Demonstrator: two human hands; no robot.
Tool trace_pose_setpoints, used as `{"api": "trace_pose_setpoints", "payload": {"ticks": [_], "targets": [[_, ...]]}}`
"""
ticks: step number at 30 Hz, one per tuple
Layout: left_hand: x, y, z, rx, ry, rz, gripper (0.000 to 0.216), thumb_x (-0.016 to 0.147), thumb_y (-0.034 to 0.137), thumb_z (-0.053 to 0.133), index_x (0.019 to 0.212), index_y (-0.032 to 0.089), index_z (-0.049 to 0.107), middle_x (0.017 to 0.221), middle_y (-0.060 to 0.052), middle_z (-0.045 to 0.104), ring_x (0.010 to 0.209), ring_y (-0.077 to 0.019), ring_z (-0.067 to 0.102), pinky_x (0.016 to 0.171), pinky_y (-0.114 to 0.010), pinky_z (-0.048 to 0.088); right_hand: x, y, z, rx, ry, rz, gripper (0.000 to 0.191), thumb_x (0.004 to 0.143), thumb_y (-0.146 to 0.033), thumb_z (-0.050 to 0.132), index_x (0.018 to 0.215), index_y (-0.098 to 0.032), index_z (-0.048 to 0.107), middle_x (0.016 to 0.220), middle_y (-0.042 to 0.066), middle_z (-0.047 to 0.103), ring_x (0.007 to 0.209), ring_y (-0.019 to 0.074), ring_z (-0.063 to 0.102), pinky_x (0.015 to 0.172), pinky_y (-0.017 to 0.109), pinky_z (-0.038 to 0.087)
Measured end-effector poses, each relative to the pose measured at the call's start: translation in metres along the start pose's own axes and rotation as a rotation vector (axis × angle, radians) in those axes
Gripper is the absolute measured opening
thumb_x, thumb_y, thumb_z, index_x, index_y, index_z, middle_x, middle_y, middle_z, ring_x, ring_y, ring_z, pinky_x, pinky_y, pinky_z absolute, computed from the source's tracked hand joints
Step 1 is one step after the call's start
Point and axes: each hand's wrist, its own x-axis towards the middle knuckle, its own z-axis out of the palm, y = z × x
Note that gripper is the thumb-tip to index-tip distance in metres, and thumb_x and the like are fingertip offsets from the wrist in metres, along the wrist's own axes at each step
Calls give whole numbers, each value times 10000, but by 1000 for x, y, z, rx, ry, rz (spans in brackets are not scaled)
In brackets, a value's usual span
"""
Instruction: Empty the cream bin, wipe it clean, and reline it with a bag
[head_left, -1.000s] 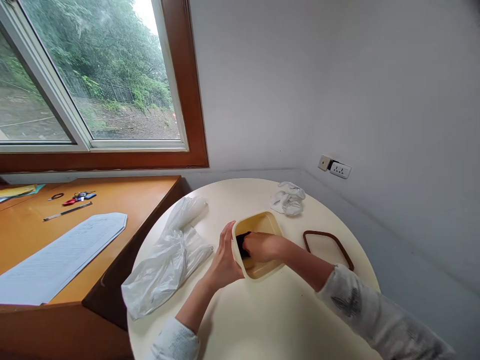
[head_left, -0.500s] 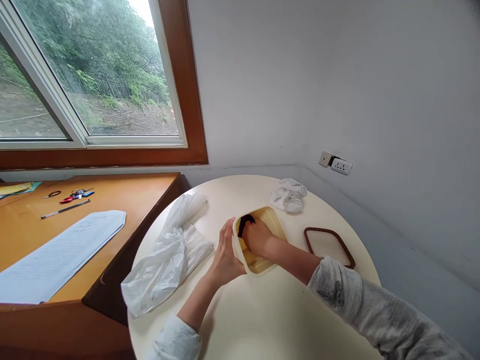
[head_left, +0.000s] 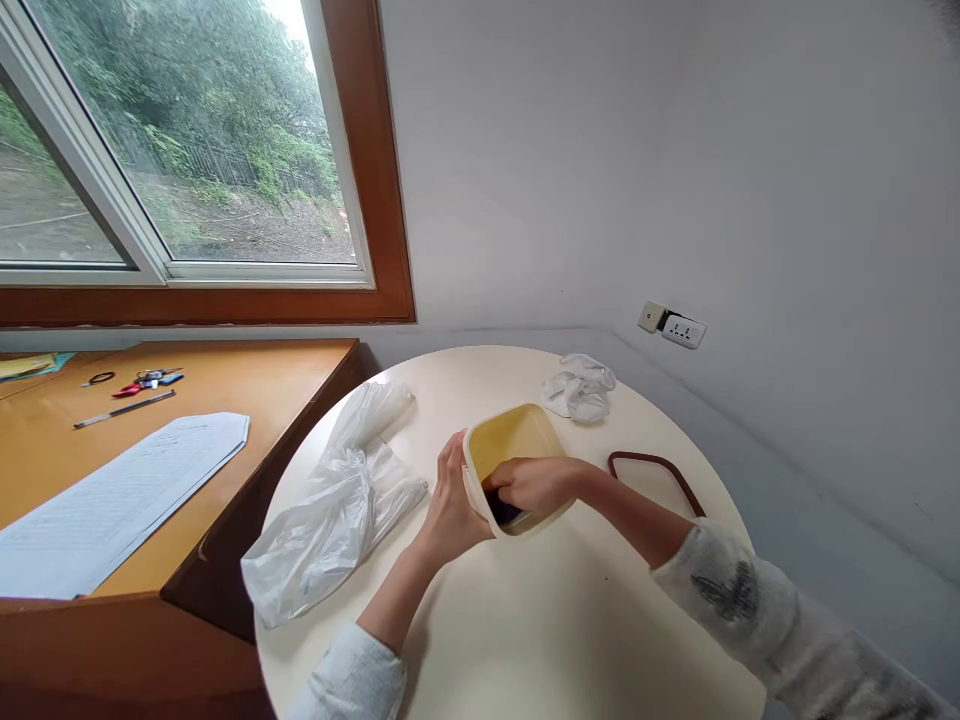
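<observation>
A pale yellow plastic container point(head_left: 517, 435) is tilted above the round table, its opening toward me. My left hand point(head_left: 452, 510) grips its left side, thumb beneath and fingers along the edge. Inside it, my right hand point(head_left: 536, 483) presses a dark cloth point(head_left: 501, 508) against the lower left of the inner wall; the fingers are bent around the cloth and partly hidden. To the right lies a brown, rounded frame-like ring point(head_left: 656, 460), partly covered by my right forearm.
A crumpled clear plastic bag point(head_left: 345, 500) lies on the round table point(head_left: 480, 365) at left, a smaller white one point(head_left: 579, 388) at the back. The wooden desk point(head_left: 285, 375) on the left bears papers point(head_left: 142, 505), a pen point(head_left: 124, 410) and keys point(head_left: 154, 380). Walls stand close behind and right.
My right hand has moved the dark cloth from the upper left of the container's inside down to its lower left. The left hand keeps its grip, and the container has tipped slightly.
</observation>
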Motion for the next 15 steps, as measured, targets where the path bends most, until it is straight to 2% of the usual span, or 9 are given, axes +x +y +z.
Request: {"api": "trace_pose_setpoints", "payload": {"ticks": [4,9,12,15], "targets": [[-2,-2,1,5,0,23,1161,529,366,767,1388,276,-8,1370,-147,198,1285,-384,223,1022,-560,304,-33,-14,-13,61,-97,-62,223,766,-90,353,725,-164,559,739,12,573,650,110,494,603,229,407],[-1,-1,1,-18,6,4,1203,506,371,779,1393,241,-22,1366,-162,187,1285,-386,229,1030,-540,308,-60,-29,-9,118,21,-44,246,815,-124,341,751,-169,574,902,39,564,806,136,519,714,259,422],[0,1,1,1,1,32,1178,520,355,771,1392,244,-14,1362,-163,198,1289,-376,225,1026,-542,310,-54,-27,6,46,80,36,223,852,-180,330,877,-175,552,826,41,585,697,139,520,603,258,421],[0,2,3,39,-31,92,1169,528,317,768,1391,264,-18,1364,-171,189,1300,-382,212,1003,-551,328,-36,-17,23,-64,42,137,221,855,-231,374,1001,-169,528,716,31,601,510,128,487,450,249,380]]}}
